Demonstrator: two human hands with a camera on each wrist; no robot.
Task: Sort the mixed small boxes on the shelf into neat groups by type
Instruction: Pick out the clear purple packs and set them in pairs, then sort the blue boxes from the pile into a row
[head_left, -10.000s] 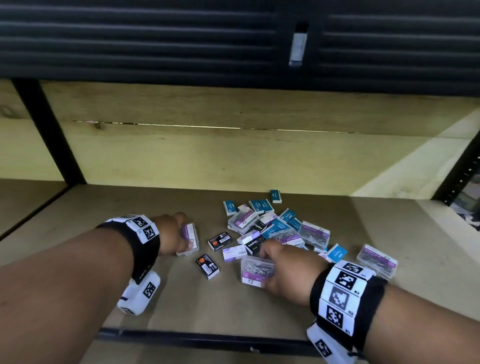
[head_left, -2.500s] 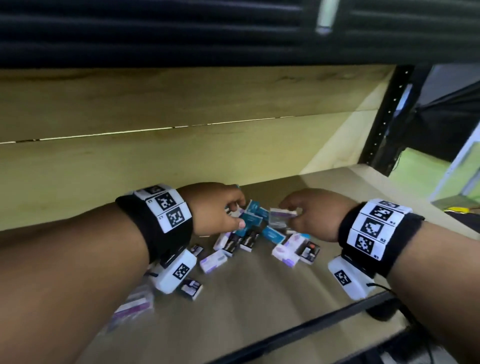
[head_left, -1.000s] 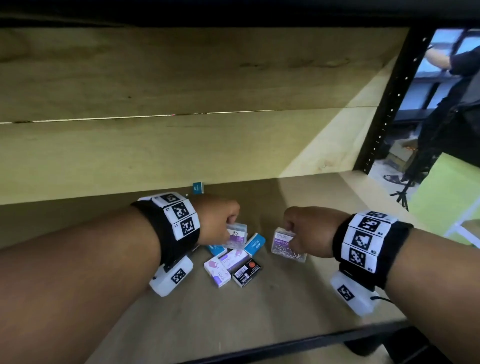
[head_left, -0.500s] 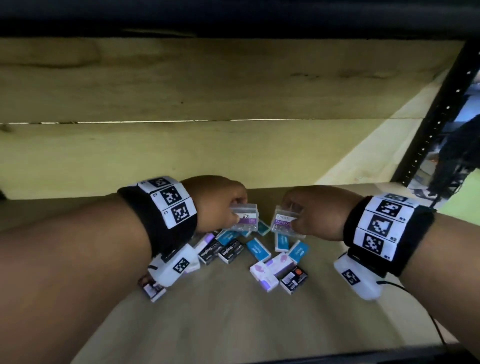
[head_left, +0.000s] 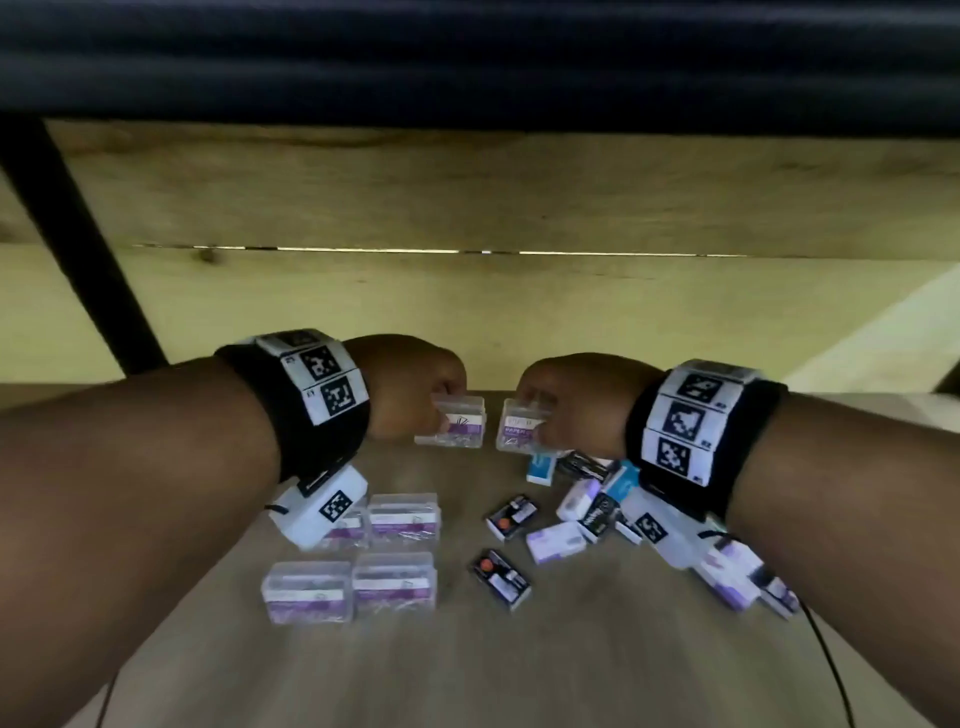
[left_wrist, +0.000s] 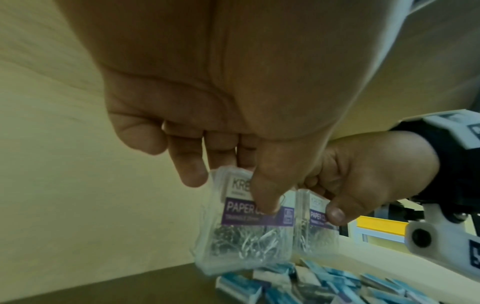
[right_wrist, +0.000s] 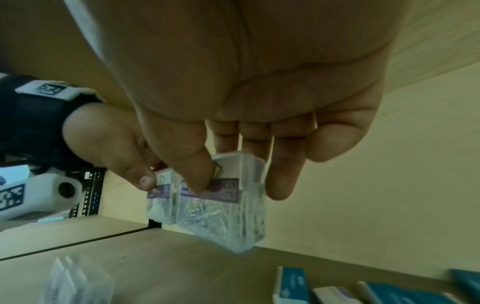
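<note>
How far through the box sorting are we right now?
Partly done. Four clear paper clip boxes sit grouped in a tidy block on the shelf. In hand: the left hand holds one more clear box and the right hand another, both lifted. Left: the black, blue and white small boxes at right lie mixed.

Wooden shelf (head_left: 571, 649) under scattered small boxes (head_left: 400, 577)

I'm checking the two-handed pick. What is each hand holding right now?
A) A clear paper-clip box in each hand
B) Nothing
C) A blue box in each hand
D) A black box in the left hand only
A: the left hand and the right hand each pinch a clear paper-clip box above the shelf.
</note>
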